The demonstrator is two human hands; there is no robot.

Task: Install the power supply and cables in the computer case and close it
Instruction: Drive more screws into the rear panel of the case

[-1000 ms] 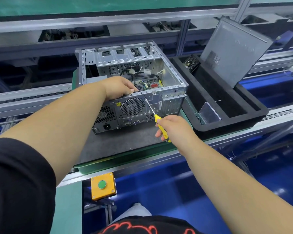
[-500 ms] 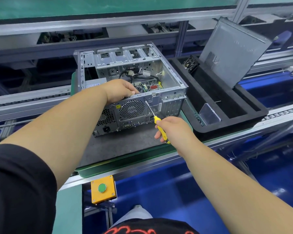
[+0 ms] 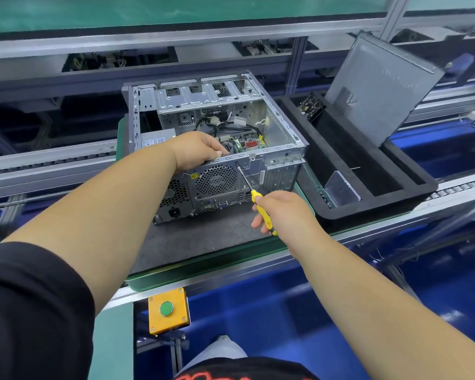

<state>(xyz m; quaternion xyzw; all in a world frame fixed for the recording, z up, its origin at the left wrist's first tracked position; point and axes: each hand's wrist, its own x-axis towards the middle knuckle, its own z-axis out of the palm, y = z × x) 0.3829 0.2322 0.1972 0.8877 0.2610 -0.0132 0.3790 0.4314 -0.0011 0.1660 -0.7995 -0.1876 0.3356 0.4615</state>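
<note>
An open silver computer case point(image 3: 283, 127) lies on its side on a dark mat point(image 3: 198, 242), rear panel toward me. My left hand point(image 3: 196, 150) curls over the case's top rear edge, above the fan grille point(image 3: 216, 180). The power supply point(image 3: 154, 139) shows at the left inside, partly hidden by my arm; black cables point(image 3: 220, 124) and a circuit board point(image 3: 247, 144) lie deeper in. My right hand point(image 3: 281, 212) grips a yellow-handled screwdriver point(image 3: 261, 212), its tip against the rear panel near the top edge. The grey side panel point(image 3: 381, 86) leans upright in a black tray.
A black foam tray point(image 3: 422, 187) to the right of the case holds a clear plastic box point(image 3: 342, 189) and small parts. A yellow box with a green button point(image 3: 167, 309) hangs below the bench edge. Conveyor rails run behind and to both sides.
The screwdriver tip has stayed at the same spot on the rear panel. Both hands keep their places; only the camera shifted slightly.
</note>
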